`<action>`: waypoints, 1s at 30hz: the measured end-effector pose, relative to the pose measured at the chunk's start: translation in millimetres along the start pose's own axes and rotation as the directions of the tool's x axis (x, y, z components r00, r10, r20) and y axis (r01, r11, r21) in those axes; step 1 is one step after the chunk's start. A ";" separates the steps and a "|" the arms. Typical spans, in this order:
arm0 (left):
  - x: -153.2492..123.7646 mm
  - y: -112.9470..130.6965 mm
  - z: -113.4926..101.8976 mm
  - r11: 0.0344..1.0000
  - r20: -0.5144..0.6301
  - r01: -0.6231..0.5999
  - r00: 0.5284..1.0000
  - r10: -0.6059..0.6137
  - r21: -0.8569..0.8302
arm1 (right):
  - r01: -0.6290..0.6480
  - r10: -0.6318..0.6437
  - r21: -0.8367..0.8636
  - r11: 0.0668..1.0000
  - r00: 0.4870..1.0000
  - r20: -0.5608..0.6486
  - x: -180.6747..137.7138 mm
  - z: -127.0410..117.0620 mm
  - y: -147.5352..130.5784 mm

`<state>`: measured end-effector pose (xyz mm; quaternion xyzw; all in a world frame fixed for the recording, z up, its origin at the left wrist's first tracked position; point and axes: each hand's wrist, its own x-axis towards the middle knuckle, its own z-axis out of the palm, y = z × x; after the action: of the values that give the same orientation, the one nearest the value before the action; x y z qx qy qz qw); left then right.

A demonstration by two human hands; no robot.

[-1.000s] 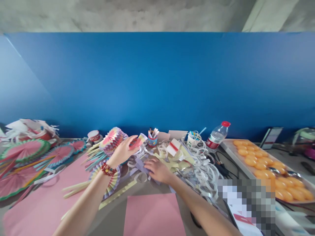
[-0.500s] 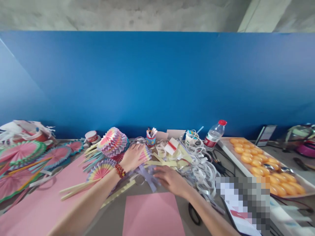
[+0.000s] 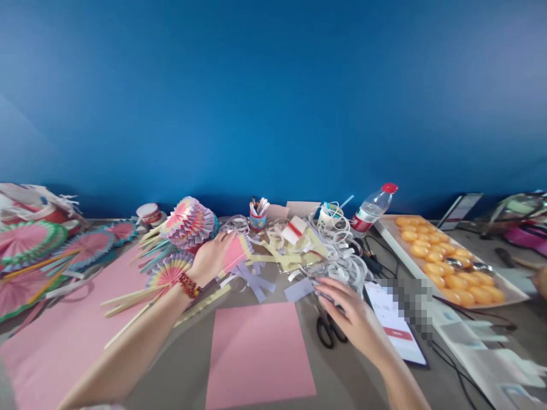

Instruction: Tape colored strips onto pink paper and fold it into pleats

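My left hand, with a red beaded bracelet at the wrist, is closed on a pink pleated paper fan with a purple and yellow edge; its fingertips are partly hidden. My right hand pinches the end of a short purple paper strip, just above the table. Black-handled scissors lie beside and partly under its fingers. More purple strips lie between the hands. A flat pink paper square rests in front of me. Another pleated fan lies left of my left wrist.
Several finished fans and a large pink sheet cover the left. White ribbon scraps, a pen cup and a bottle stand behind. At right are a phone and a tray of orange oval pieces.
My right hand has moved right, drawing the short purple strip away from the others. My left hand has shifted slightly left, and more of the pink fan shows. The view has tilted down.
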<state>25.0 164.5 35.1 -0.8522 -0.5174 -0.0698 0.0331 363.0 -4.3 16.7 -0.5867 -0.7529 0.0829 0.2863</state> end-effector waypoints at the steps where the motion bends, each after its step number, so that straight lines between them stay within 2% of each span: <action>1: -3.7 -1.3 -1.0 1.000 0.002 0.018 1.000 -0.018 0.011 | -0.009 0.009 0.003 1.000 1.000 -0.007 -7.3 1.2 3.2; 5: -16.0 -3.7 -5.0 0.996 0.002 0.080 0.997 -0.080 0.048 | -0.034 0.035 0.007 0.999 0.999 -0.037 -25.0 1.0 7.2; 8: -21.8 -4.3 -10.0 0.996 -0.037 0.074 0.997 -0.072 0.056 | -0.073 0.067 -0.035 0.997 0.986 -0.152 -29.2 -4.9 6.0; 11: -30.5 -2.7 -14.7 1.000 -0.136 0.000 0.991 -0.001 -0.011 | -0.133 0.106 -0.090 0.987 0.960 -0.260 -34.8 -8.6 5.7; 14: -53.0 8.0 -14.2 0.967 -0.176 -0.173 0.974 0.140 -0.189 | -0.163 0.128 -0.116 0.980 0.955 -0.267 -44.0 -6.7 3.6; 17: -90.1 29.2 -6.0 0.876 -0.080 -0.296 0.954 0.288 -0.381 | -0.160 0.135 -0.109 0.981 0.969 -0.208 -51.5 -1.1 -2.2; 21: -135.0 55.5 10.4 0.764 0.094 -0.460 0.827 0.554 -0.451 | -0.142 0.131 -0.116 0.983 0.986 -0.103 -52.0 7.6 -9.3; 24: -150.8 61.9 19.2 0.743 0.170 -0.487 0.772 0.612 -0.459 | -0.148 0.140 -0.150 0.978 0.988 -0.061 -48.8 11.6 -8.2; 30: -153.7 63.3 24.5 0.703 0.136 -0.513 0.752 0.645 -0.493 | -0.112 0.099 -0.235 0.966 0.993 -0.066 -30.4 3.4 8.8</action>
<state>13.3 3.5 -11.7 -0.9580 -0.1898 -0.0373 -0.2116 373.0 -29.3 -0.3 -0.6580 -0.7172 -0.0088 0.2294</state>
